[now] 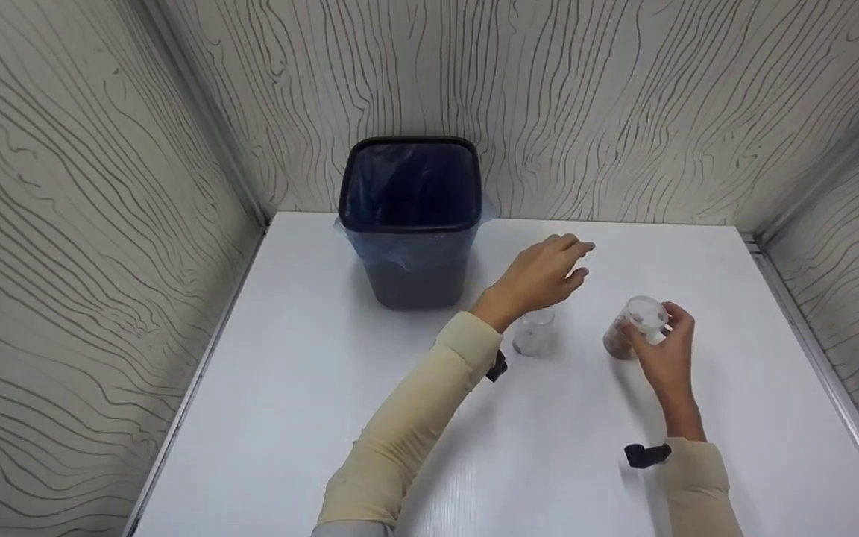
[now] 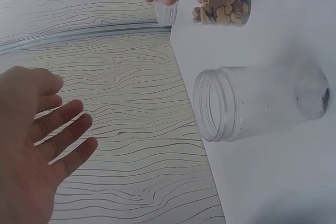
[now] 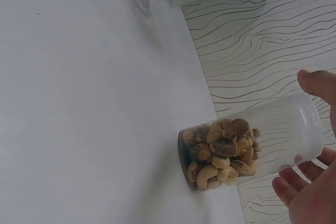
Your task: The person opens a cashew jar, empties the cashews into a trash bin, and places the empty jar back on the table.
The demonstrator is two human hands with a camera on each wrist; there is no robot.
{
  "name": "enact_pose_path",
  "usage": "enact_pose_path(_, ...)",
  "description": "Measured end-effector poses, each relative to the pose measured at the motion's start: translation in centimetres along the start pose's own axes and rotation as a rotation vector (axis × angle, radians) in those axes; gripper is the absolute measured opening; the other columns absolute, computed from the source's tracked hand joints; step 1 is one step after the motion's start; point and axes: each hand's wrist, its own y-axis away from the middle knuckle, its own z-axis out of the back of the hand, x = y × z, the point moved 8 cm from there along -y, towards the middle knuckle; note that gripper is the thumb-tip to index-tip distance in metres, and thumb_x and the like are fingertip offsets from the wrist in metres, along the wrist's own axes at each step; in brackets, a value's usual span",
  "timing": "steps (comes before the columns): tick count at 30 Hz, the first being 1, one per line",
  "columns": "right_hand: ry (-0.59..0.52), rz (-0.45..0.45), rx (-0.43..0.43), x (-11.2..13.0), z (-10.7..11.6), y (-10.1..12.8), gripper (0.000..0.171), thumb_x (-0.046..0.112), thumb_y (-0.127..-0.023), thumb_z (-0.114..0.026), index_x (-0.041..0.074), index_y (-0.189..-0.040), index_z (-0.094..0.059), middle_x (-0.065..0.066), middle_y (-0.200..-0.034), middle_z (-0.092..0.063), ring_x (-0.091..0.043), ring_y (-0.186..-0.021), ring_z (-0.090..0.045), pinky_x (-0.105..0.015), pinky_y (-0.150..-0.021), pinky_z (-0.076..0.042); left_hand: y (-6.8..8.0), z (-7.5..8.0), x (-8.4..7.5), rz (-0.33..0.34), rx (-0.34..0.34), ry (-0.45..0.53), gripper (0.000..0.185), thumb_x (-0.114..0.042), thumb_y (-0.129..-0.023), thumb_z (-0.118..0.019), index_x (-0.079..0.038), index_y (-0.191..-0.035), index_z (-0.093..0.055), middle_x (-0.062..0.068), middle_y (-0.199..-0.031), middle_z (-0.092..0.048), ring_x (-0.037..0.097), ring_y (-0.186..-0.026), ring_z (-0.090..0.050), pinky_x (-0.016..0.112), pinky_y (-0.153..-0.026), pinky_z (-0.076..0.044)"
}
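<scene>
My right hand holds a clear jar around its upper part, thumb on one side and fingers on the other. Cashew nuts fill roughly the lower half of this jar, which stands upright with a whitish, translucent lid on top. My left hand hovers with fingers spread and nothing in it, above and just beyond a second clear jar. That jar stands upright without a lid, its mouth uncovered, and a few dark specks show at its bottom.
A dark bin lined with a bluish plastic bag stands at the back of the white table, left of the jars. Wood-grain patterned walls enclose the table at the back and both sides.
</scene>
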Motion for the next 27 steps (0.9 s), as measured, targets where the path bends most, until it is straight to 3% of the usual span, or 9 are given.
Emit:
enact_pose_path(13,0.003,-0.015,-0.012,-1.0,-0.2,-0.5,0.094,0.027,-0.099,-0.075,-0.001,-0.164,-0.013,-0.031,-0.167,-0.026,-0.049,-0.153,-0.035,-0.061,-0.126,-0.034,-0.8,-2.6,-2.1,-0.009,0.046,0.004,0.043,-0.031,-0.113,-0.056,-0.014,-0.152,-0.059,-0.001,-0.141,-0.067,0.011,-0.124,-0.066,0.020,-0.103,-0.055)
enact_pose_path(27,0.013,-0.086,0.011,-2.2,-0.8,-0.7,0.094,0.029,-0.101,-0.074,0.002,-0.165,-0.012,-0.029,-0.169,-0.029,-0.047,-0.155,-0.034,-0.061,-0.127,-0.034,-1.7,-5.1,-4.1,-0.021,0.106,0.001,0.045,-0.032,-0.113,-0.055,-0.015,-0.154,-0.056,0.000,-0.145,-0.064,0.012,-0.127,-0.064,0.021,-0.106,-0.054)
